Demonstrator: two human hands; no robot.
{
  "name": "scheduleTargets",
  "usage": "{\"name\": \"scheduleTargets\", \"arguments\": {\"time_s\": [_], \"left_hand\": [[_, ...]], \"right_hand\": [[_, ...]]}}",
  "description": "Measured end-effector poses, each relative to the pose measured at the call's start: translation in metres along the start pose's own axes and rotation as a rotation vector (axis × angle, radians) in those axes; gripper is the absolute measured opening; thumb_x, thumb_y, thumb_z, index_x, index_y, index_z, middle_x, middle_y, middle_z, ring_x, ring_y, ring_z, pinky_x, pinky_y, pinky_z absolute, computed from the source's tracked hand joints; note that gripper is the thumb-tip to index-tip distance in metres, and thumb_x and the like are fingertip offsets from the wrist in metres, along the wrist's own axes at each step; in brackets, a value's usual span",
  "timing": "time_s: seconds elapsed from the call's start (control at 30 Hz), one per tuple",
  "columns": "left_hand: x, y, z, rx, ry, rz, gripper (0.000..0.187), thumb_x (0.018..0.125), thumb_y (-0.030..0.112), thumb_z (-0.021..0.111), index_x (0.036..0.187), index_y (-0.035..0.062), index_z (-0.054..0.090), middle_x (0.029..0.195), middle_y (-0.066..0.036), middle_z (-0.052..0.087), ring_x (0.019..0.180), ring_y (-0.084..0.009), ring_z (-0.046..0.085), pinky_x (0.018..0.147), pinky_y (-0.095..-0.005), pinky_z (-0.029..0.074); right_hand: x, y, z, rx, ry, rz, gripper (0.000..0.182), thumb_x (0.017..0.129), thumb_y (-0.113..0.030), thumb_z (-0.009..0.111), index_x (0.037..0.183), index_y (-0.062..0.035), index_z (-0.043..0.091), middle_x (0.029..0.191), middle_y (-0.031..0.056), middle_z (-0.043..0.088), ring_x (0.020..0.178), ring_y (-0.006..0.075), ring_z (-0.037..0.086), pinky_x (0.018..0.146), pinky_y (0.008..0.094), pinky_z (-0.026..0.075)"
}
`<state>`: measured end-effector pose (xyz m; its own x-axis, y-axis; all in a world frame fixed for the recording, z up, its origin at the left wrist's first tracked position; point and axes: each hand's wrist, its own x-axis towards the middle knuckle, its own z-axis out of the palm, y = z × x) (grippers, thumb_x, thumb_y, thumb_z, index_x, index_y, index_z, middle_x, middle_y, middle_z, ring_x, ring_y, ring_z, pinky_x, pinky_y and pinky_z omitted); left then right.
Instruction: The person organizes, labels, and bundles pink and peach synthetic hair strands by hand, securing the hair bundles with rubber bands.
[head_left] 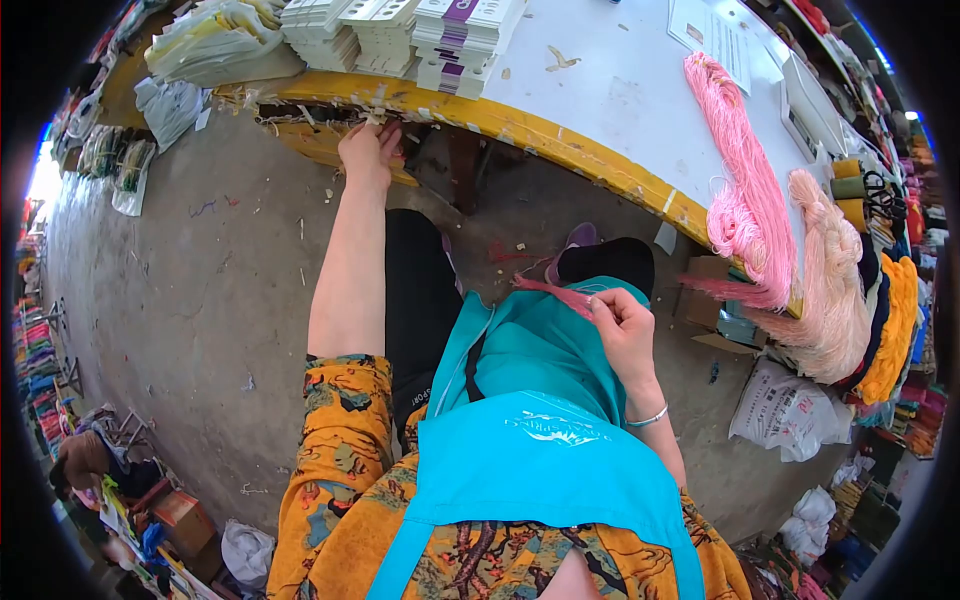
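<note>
Left hand [370,152] at drawer [325,145] under yellow table edge [560,138]; fingertips partly hidden, small pale bit by them, can't tell if gripped or only touched. Drawer contents mostly in shadow, unclear. Right hand [622,325] closed, thumb and fingers pinching thread bundle [562,295]; pinched end hidden by fingers. Bundle: dark pink, thin, loose strands, frayed at far end, lying over teal apron [545,440] at the lap. Bigger light pink skein [745,160] on tabletop, hanging over edge, looped and tangled at lower end; paler peach skein [830,280] beside it. Apron print reads "ROYAL SPRING", partly creased, with white logo. Trouser leg [420,290] shows "SPORT". White card stacks [465,35] cut off at top, purple bands, print too small to read. Paper sheet [708,40] text illegible. Plastic sack [790,410] has printing, not readable. Picture edges dark, warped.
</note>
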<state>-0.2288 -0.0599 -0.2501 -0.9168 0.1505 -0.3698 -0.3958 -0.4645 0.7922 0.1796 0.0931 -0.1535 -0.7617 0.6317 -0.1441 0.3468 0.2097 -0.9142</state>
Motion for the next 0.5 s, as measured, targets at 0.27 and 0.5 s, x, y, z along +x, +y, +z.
{"name": "scheduleTargets", "arguments": {"time_s": [0.27,0.5], "left_hand": [[-0.002,0.01,-0.009,-0.058,-0.047,-0.076,0.023,0.092,0.004,0.049,0.112,-0.0086,0.048,0.113,-0.025,0.059,0.108,-0.0378,0.062,0.094,-0.045,0.054],[0.002,0.003,-0.007,0.045,-0.043,-0.03,0.024,0.096,0.01,0.059,0.112,-0.0063,0.052,0.109,-0.02,0.064,0.103,-0.0312,0.065,0.088,-0.0398,0.057]], "right_hand": [[0.002,0.001,0.004,0.005,-0.018,-0.005,0.01,0.091,-0.007,0.064,0.086,0.0015,0.064,0.062,-0.0056,0.048,0.057,0.0011,0.038,0.049,0.0219,0.028],[0.002,-0.001,0.006,0.002,-0.031,-0.005,0.009,0.091,-0.006,0.064,0.086,0.0013,0.064,0.062,-0.006,0.048,0.057,0.001,0.038,0.049,0.0219,0.028]]}}
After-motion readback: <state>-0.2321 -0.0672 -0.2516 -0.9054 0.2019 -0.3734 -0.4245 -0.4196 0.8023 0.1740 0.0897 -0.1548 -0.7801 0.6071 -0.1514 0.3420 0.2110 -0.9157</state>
